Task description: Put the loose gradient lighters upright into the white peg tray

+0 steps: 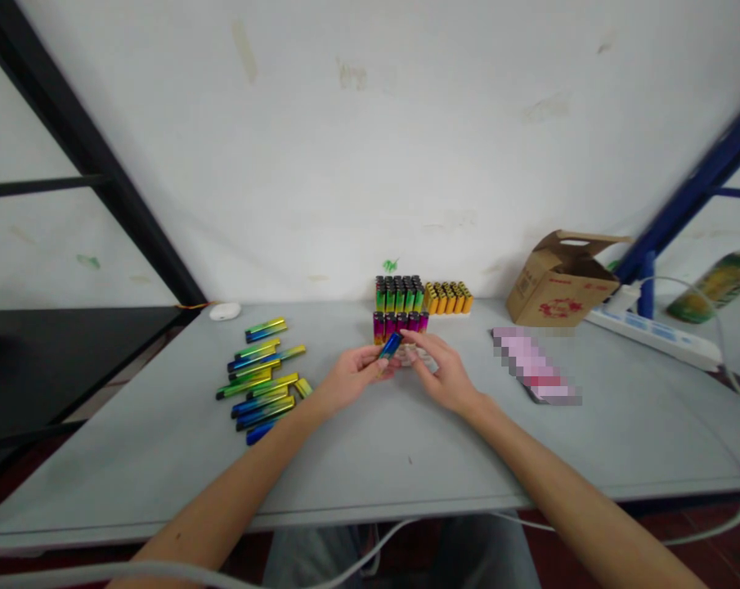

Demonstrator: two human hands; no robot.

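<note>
My left hand [354,376] is closed round a blue lighter [390,346], which is tilted with its upper end leaning to the right. The bent fingers of my right hand [441,370] meet at the lighter's upper end, with the index fingertip touching it. Under that hand, partly covered, lies a clear tray [428,361]. Purple lighters [400,324] stand upright in rows just behind my hands. Beyond them are upright green lighters [399,293] and, to their right, a block of yellow-orange lighters [449,298]. Several blue, green and yellow lighters [265,384] lie loose beside my left forearm.
An open cardboard box [557,286] stands at the back right. Before it lies a blurred-out pink flat object [535,366]. A white power strip [657,334] with cables runs along the right side. A small white case [225,312] sits at the back left.
</note>
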